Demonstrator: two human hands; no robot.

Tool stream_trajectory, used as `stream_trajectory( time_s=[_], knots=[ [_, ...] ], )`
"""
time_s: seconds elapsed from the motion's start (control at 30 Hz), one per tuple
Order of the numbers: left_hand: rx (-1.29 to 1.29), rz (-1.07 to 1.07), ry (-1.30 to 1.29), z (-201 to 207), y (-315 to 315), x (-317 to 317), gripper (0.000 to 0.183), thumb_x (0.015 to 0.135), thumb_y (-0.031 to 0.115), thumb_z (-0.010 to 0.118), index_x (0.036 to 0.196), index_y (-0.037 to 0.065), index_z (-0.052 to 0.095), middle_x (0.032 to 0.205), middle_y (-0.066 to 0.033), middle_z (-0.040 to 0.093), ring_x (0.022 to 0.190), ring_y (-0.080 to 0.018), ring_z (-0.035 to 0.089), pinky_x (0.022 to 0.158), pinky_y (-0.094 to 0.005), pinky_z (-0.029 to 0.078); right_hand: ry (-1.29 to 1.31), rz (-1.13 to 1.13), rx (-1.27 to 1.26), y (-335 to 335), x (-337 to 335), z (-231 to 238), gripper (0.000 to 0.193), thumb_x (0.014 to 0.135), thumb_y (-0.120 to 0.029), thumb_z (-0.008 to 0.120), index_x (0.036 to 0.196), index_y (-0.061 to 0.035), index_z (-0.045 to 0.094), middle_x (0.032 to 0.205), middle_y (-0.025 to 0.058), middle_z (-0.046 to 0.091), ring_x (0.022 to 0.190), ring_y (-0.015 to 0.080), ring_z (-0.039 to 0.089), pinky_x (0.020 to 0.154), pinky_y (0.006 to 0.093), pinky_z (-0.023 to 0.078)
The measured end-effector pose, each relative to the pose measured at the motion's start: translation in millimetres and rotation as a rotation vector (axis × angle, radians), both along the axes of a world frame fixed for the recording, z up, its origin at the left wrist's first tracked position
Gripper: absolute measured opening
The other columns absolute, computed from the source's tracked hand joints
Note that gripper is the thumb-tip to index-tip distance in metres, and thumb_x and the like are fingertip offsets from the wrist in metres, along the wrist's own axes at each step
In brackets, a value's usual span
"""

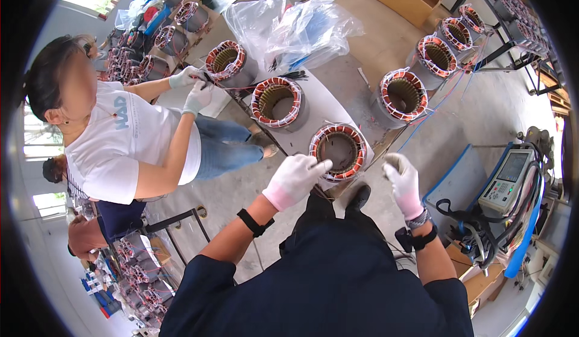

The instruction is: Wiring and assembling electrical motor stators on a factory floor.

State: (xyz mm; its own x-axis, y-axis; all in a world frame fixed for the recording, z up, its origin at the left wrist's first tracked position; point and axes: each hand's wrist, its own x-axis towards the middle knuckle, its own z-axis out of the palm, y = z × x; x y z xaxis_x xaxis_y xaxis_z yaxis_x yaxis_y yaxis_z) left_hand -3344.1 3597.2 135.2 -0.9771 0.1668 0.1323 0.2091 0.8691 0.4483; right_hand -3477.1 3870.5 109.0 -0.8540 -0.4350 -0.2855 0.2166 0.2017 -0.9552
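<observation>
A motor stator [360,150], a grey cylinder with a ring of orange-red windings bound in white lacing, stands upright at the near end of the table. My left hand [295,182], in a white and pink glove, is at its left near rim with thumb and fingers pressed together. Anything pinched there is too small to make out. To the right of the stator, apart from it, my right hand [403,183] is raised in a matching glove. Its fingers are curled together, and what they hold, if anything, does not show. A second stator [295,103] sits just beyond, to the left.
More stators stand at the far left [244,66] and along the right [398,99]. Clear plastic bags [289,29] lie at the back. A gloved co-worker [132,126] handles wires at left. A tester with a screen [506,177] stands on a cart at right.
</observation>
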Motion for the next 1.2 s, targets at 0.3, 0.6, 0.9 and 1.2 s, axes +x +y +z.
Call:
stream_trajectory(
  time_s=[0.3,0.6,0.9,1.2],
  knots=[
    [0.664,0.481,-0.192,-18,8,-18,0.011,0.094,0.015,0.069,0.101,0.007,0.071,0.086,0.0001,0.067,0.073,-0.0113,0.061,0.063,-0.0286,0.049,-0.136,0.042,0.072,53,23,-8,0.027,0.096,-0.01,0.056,0.119,0.0033,0.062,0.096,0.006,0.067,0.082,0.0098,0.063,0.073,0.0257,0.053],
    [-0.034,0.082,-0.092,24,58,-6,0.023,0.078,0.011,0.074,0.1,0.008,0.068,0.103,-0.0088,0.066,0.101,-0.0283,0.062,0.087,-0.0419,0.05,-0.112,0.123,0.077,81,34,-27,0.024,0.091,-0.008,0.06,0.111,0.0049,0.065,0.089,0.0046,0.068,0.077,0.0095,0.061,0.072,0.0264,0.05],
    [0.874,0.661,-0.123,46,42,-16,0.007,0.098,0.01,0.059,0.1,0.004,0.063,0.072,-0.0058,0.064,0.058,-0.0122,0.059,0.056,-0.0257,0.047,-0.08,0.167,0.217,81,70,-24,0.025,0.091,-0.01,0.062,0.112,0.0029,0.067,0.09,0.0078,0.072,0.078,0.01,0.063,0.074,0.0279,0.052],
    [0.991,0.771,0.508,129,-9,64,0.02,0.102,0.008,0.044,0.117,0.001,0.056,0.089,-0.0104,0.066,0.066,-0.0125,0.06,0.06,-0.0269,0.049,0.155,0.096,0.21,30,92,-29,0.033,0.091,-0.012,0.064,0.12,0.003,0.064,0.09,0.0139,0.071,0.079,0.0172,0.069,0.074,0.031,0.054]
  ],
)
